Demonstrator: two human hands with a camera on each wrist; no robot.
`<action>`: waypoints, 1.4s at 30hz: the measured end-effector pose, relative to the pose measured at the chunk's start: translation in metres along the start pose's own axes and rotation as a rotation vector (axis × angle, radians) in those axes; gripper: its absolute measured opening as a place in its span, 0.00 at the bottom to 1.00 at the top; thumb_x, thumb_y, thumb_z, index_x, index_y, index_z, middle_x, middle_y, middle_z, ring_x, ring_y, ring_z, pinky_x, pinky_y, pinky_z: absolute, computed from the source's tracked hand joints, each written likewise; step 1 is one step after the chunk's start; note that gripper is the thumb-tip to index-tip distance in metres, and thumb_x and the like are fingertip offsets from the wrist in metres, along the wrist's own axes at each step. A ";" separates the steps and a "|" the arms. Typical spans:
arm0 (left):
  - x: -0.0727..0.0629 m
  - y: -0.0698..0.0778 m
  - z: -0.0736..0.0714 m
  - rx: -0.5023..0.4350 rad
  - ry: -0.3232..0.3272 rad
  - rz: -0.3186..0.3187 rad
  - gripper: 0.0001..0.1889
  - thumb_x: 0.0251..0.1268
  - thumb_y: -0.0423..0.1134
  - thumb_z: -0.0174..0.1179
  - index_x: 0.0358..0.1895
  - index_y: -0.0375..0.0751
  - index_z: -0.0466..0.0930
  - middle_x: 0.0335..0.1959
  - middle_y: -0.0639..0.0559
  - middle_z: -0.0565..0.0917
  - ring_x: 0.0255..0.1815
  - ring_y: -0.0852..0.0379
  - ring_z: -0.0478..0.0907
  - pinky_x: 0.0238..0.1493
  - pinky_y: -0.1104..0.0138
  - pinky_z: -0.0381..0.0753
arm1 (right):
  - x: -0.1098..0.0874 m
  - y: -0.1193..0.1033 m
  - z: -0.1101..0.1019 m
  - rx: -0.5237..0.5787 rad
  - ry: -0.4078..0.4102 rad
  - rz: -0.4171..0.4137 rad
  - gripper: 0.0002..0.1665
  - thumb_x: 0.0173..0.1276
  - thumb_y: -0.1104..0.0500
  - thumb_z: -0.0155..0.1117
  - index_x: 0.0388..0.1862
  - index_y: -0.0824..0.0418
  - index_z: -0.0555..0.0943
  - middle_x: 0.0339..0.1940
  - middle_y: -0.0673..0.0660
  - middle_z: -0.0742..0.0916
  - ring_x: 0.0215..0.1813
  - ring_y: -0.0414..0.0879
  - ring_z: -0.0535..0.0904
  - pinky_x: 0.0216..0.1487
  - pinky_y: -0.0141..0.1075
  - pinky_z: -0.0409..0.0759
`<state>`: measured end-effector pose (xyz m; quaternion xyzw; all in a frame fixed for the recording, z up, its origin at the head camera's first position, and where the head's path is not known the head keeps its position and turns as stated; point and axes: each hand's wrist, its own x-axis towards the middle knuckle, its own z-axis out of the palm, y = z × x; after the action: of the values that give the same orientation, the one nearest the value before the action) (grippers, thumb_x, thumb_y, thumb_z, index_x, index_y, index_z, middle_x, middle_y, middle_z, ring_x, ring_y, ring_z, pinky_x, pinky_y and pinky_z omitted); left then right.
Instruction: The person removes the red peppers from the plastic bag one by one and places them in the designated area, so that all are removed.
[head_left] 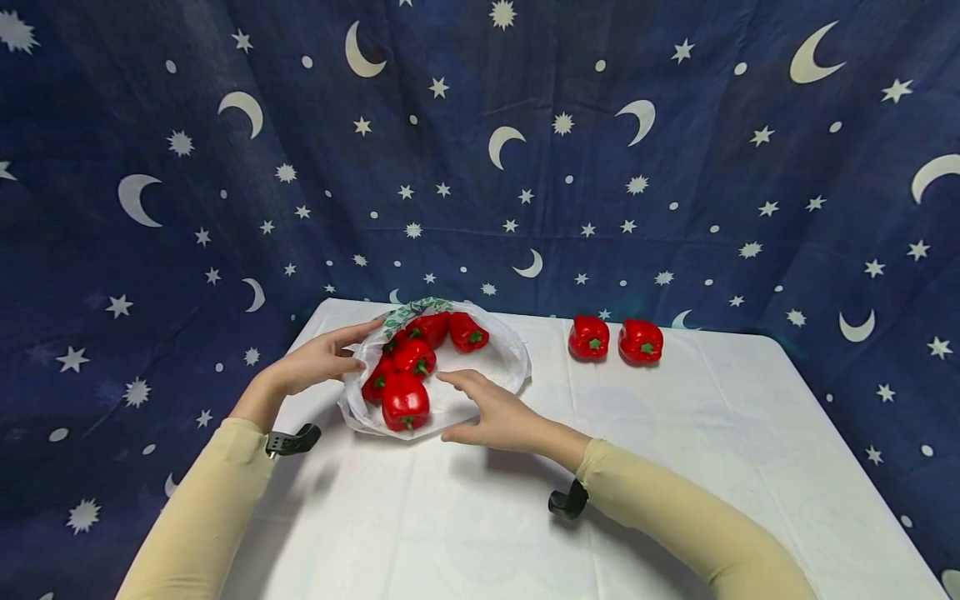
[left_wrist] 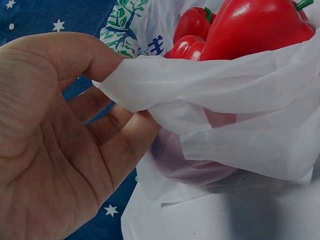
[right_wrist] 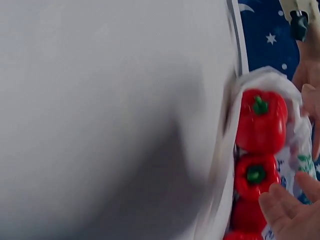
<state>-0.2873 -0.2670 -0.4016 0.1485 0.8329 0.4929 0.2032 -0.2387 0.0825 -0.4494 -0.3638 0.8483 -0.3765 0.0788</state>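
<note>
A white plastic bag with green leafy print lies open on the table, several red bell peppers with green stems inside it, mostly toward its left side. My left hand pinches the bag's left rim between thumb and fingers. In the left wrist view the thin plastic edge runs between them, and peppers show faintly through the film. My right hand is held at the bag's front right opening, thumb and fingers apart with nothing between them. Its spread fingers overlap the bag in the right wrist view.
Two more red bell peppers, one beside the other, sit at the back of the white table, right of the bag. A dark blue curtain with moons and stars hangs behind the table and down its sides.
</note>
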 end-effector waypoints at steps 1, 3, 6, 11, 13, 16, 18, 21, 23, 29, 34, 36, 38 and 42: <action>0.000 0.000 0.000 0.000 0.002 -0.001 0.40 0.72 0.32 0.59 0.82 0.63 0.55 0.81 0.39 0.53 0.70 0.38 0.64 0.50 0.58 0.83 | 0.003 -0.002 0.003 0.018 -0.008 0.013 0.52 0.61 0.41 0.77 0.81 0.42 0.62 0.74 0.46 0.71 0.71 0.49 0.71 0.66 0.47 0.74; 0.001 0.001 0.000 -0.001 0.004 0.000 0.40 0.72 0.33 0.59 0.83 0.62 0.55 0.81 0.38 0.52 0.69 0.37 0.65 0.49 0.57 0.83 | 0.011 -0.004 0.010 0.062 -0.010 0.043 0.54 0.61 0.42 0.77 0.82 0.44 0.61 0.75 0.50 0.71 0.70 0.53 0.72 0.65 0.48 0.75; 0.001 0.002 -0.001 -0.001 0.009 0.004 0.40 0.72 0.33 0.59 0.83 0.62 0.55 0.81 0.38 0.53 0.68 0.38 0.67 0.49 0.58 0.84 | 0.021 -0.007 0.021 0.133 0.012 0.104 0.55 0.61 0.44 0.78 0.82 0.47 0.60 0.76 0.52 0.69 0.69 0.54 0.74 0.65 0.47 0.76; 0.003 0.001 -0.001 -0.004 0.006 0.014 0.40 0.72 0.33 0.59 0.83 0.62 0.55 0.81 0.38 0.54 0.68 0.39 0.68 0.49 0.57 0.84 | 0.036 -0.011 0.037 0.248 0.066 0.210 0.56 0.61 0.43 0.77 0.82 0.51 0.60 0.76 0.54 0.69 0.66 0.54 0.76 0.63 0.44 0.77; 0.003 0.000 -0.001 0.000 0.008 0.018 0.40 0.72 0.33 0.59 0.82 0.63 0.55 0.81 0.38 0.54 0.68 0.38 0.67 0.50 0.57 0.84 | 0.042 -0.013 0.042 0.277 0.089 0.241 0.57 0.60 0.42 0.77 0.82 0.52 0.60 0.75 0.55 0.70 0.65 0.54 0.77 0.62 0.45 0.78; 0.002 -0.001 0.000 0.004 0.011 0.015 0.40 0.72 0.34 0.59 0.82 0.64 0.56 0.80 0.38 0.55 0.69 0.38 0.67 0.50 0.56 0.84 | 0.047 -0.014 0.050 0.283 0.116 0.292 0.57 0.59 0.40 0.77 0.82 0.52 0.61 0.73 0.55 0.72 0.63 0.53 0.78 0.58 0.44 0.80; -0.001 -0.004 0.001 -0.001 0.012 0.008 0.40 0.72 0.34 0.59 0.82 0.65 0.56 0.80 0.38 0.55 0.69 0.37 0.67 0.50 0.56 0.84 | 0.048 -0.015 0.057 0.292 0.129 0.324 0.57 0.58 0.39 0.78 0.81 0.53 0.61 0.72 0.55 0.73 0.63 0.53 0.77 0.56 0.45 0.81; -0.002 -0.007 0.004 -0.007 0.002 0.010 0.40 0.72 0.33 0.59 0.82 0.65 0.56 0.81 0.38 0.54 0.68 0.37 0.67 0.50 0.55 0.84 | 0.049 -0.017 0.066 0.275 0.149 0.367 0.57 0.57 0.39 0.79 0.80 0.54 0.62 0.71 0.55 0.74 0.64 0.53 0.76 0.56 0.47 0.81; -0.002 -0.006 0.004 -0.007 0.004 0.011 0.39 0.72 0.33 0.58 0.82 0.65 0.56 0.81 0.39 0.54 0.68 0.37 0.67 0.50 0.55 0.84 | 0.051 -0.018 0.069 0.250 0.165 0.378 0.57 0.56 0.39 0.79 0.79 0.54 0.63 0.70 0.55 0.75 0.64 0.53 0.76 0.57 0.49 0.81; -0.002 -0.003 0.002 0.002 0.013 0.008 0.40 0.72 0.33 0.59 0.82 0.66 0.56 0.81 0.39 0.54 0.68 0.37 0.68 0.51 0.55 0.84 | 0.058 -0.018 0.070 0.191 0.185 0.379 0.55 0.57 0.37 0.77 0.79 0.54 0.64 0.70 0.57 0.75 0.67 0.55 0.74 0.62 0.52 0.77; -0.002 -0.004 0.002 0.003 0.008 0.006 0.40 0.72 0.34 0.59 0.82 0.67 0.56 0.81 0.39 0.54 0.68 0.37 0.67 0.52 0.55 0.83 | 0.060 -0.018 0.073 0.198 0.189 0.378 0.54 0.58 0.38 0.77 0.78 0.55 0.65 0.69 0.57 0.76 0.67 0.55 0.74 0.62 0.53 0.77; -0.002 -0.005 0.001 0.002 0.003 0.010 0.39 0.73 0.34 0.59 0.82 0.67 0.56 0.81 0.39 0.53 0.69 0.37 0.67 0.52 0.55 0.83 | 0.060 -0.019 0.074 0.214 0.190 0.377 0.53 0.59 0.39 0.76 0.77 0.55 0.65 0.69 0.57 0.76 0.67 0.55 0.73 0.62 0.53 0.78; -0.002 -0.005 0.000 -0.003 -0.001 0.014 0.40 0.72 0.34 0.59 0.82 0.66 0.56 0.81 0.40 0.53 0.69 0.37 0.66 0.52 0.55 0.83 | 0.059 -0.020 0.074 0.230 0.193 0.381 0.52 0.59 0.40 0.76 0.77 0.54 0.65 0.70 0.57 0.76 0.67 0.54 0.73 0.61 0.53 0.78; -0.001 -0.004 0.000 -0.002 -0.005 0.016 0.40 0.72 0.34 0.59 0.82 0.66 0.56 0.81 0.40 0.53 0.71 0.36 0.64 0.53 0.54 0.83 | 0.054 -0.020 0.068 0.254 0.220 0.376 0.50 0.59 0.41 0.75 0.77 0.53 0.66 0.70 0.56 0.76 0.67 0.53 0.73 0.61 0.53 0.78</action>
<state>-0.2869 -0.2695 -0.4047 0.1562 0.8308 0.4948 0.2015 -0.2393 -0.0028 -0.4757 -0.1433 0.8504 -0.4963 0.0998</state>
